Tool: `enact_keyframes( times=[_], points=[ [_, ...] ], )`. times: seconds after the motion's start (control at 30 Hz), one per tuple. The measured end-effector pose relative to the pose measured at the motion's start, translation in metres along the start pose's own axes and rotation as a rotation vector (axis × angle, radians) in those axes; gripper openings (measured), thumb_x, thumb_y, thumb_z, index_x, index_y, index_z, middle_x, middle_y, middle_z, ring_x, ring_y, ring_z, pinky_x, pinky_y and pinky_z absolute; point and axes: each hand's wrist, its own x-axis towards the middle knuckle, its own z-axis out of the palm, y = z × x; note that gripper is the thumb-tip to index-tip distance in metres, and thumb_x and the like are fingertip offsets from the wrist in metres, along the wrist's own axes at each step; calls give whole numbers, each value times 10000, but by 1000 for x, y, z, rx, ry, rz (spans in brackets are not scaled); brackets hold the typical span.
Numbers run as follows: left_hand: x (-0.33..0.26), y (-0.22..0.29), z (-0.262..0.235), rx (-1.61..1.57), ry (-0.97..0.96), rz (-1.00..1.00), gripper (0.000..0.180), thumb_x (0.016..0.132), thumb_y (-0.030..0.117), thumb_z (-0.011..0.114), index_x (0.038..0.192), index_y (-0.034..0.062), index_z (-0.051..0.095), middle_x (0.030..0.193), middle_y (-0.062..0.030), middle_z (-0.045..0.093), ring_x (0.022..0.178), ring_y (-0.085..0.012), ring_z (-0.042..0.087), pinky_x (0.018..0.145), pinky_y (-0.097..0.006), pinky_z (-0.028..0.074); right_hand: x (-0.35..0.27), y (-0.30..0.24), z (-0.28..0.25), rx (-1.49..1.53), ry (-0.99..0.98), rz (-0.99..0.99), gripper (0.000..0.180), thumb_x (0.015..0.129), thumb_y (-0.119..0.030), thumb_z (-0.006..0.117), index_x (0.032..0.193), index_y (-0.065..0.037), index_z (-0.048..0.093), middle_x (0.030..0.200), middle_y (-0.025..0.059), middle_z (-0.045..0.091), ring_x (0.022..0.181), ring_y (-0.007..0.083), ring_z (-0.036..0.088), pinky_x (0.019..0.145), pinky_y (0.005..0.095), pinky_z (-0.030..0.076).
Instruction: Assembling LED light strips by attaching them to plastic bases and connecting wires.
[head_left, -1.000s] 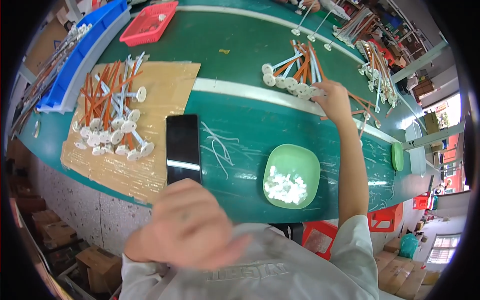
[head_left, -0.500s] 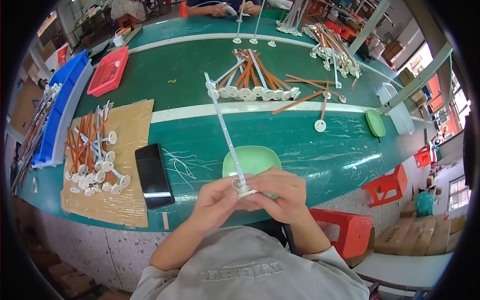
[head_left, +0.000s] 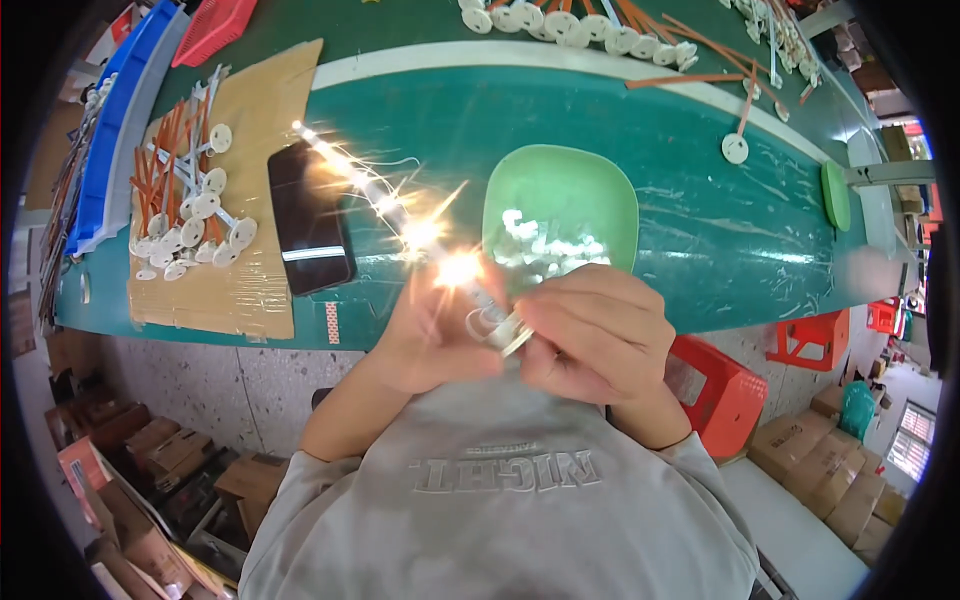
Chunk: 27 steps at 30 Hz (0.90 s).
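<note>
gripping lit rod (head_left: 400,215), both hands at table edge (head_left: 200,335)

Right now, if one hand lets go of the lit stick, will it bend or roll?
The lit stick looks straight and thin, so probably stiff and light. Its round white disc end, between both hands, may let it roll in an arc. Lying loose, it seems easily pushed.
</note>
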Motion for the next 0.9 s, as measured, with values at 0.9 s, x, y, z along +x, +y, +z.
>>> enact_keyframes(
  times=[0.9],
  points=[
    [-22, 11, -17, 394, 75, 133, 433, 729, -102, 717, 1082, 14, 497, 1058, -113, 590, 1107, -320, 601, 947, -433, 480, 7, 33, -31, -513, -753, 631, 131, 698, -98, 690, 817, -44, 674, 829, 132, 649, 770, 326, 634, 676, 411, 504]
  ],
)
